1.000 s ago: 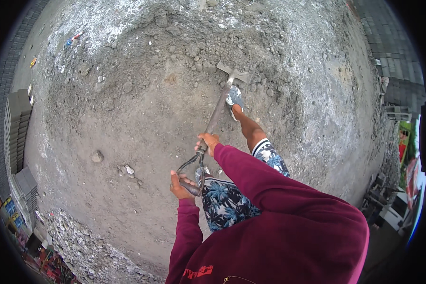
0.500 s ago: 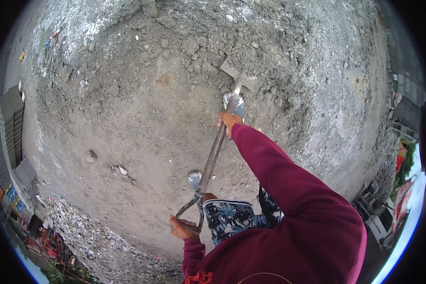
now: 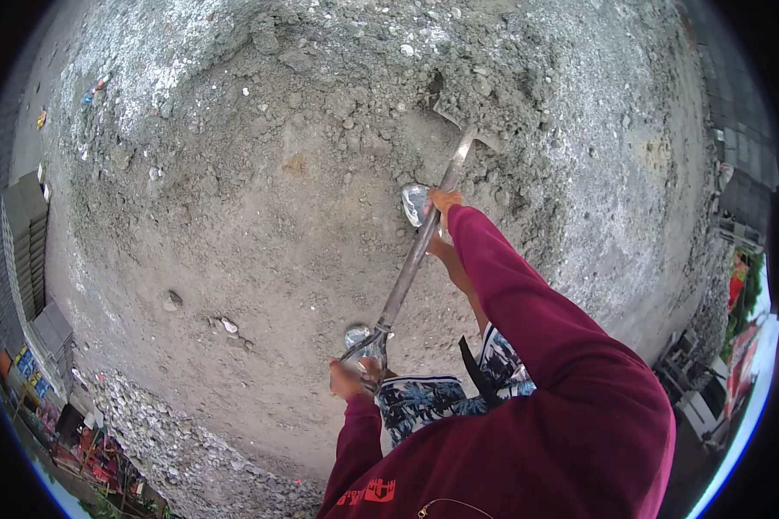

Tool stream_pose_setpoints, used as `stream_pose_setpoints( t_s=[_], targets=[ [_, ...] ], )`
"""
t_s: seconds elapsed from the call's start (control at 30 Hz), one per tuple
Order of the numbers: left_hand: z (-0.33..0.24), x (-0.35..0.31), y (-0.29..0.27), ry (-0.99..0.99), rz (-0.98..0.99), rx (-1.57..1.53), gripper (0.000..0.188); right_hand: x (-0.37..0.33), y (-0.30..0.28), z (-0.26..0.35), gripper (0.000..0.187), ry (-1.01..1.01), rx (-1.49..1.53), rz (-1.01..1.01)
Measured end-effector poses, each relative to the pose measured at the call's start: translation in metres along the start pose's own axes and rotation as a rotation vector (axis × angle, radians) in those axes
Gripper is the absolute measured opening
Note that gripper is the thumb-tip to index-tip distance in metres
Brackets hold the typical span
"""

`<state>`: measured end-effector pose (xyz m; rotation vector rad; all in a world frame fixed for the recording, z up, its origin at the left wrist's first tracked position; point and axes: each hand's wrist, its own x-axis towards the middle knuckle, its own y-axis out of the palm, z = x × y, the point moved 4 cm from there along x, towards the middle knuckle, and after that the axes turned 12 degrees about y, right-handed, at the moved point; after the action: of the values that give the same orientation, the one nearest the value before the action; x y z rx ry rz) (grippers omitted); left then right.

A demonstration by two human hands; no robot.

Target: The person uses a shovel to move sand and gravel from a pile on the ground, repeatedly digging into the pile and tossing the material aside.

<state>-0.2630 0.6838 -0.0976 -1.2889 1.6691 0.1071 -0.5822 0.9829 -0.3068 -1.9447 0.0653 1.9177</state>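
A shovel (image 3: pixel 404 281) slants from my lap up toward the loose grey soil ahead. My right hand (image 3: pixel 444 204) is wrapped round its shaft, a short way behind the blade. At the rear, my left hand (image 3: pixel 348 380) grips the D-shaped handle; some of its fingers are blurred. The blade (image 3: pixel 485 138) is largely sunk in loose grey soil (image 3: pixel 459 95), so only its back edge shows. One silvery boot (image 3: pixel 414 204) stands beside the shaft near my right hand, the other (image 3: pixel 356 337) by the handle.
Packed grey ground with scattered stones (image 3: pixel 173 300) spreads to the left. A gravel strip (image 3: pixel 160 432) runs along the lower left. Roofed structures (image 3: pixel 28 233) stand at the far left, and a vehicle-like white shape (image 3: pixel 699 413) at the lower right.
The shovel has moved forward and slightly right, and its blade has gone from lying exposed to being mostly under soil. Both hands moved forward with it, still gripping.
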Motion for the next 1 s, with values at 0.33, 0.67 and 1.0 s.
stream_pose_setpoints(
  t_s=[0.33, 0.67, 1.0],
  targets=[
    [-0.037, -0.049, -0.028, 0.177, 0.263, -0.063, 0.052, -0.140, -0.091, 0.014, 0.020, -0.280, 0.232, -0.046],
    [-0.112, -0.018, -0.303, 0.353, 0.358, 0.014, 0.056, -0.303, -0.056, -0.227, 0.028, -0.240, 0.463, 0.098],
    [-0.169, -0.018, -0.611, 0.751, 0.230, 0.273, 0.053, -0.337, 0.009, -0.602, 0.026, 0.163, 0.683, 0.449]
  ],
)
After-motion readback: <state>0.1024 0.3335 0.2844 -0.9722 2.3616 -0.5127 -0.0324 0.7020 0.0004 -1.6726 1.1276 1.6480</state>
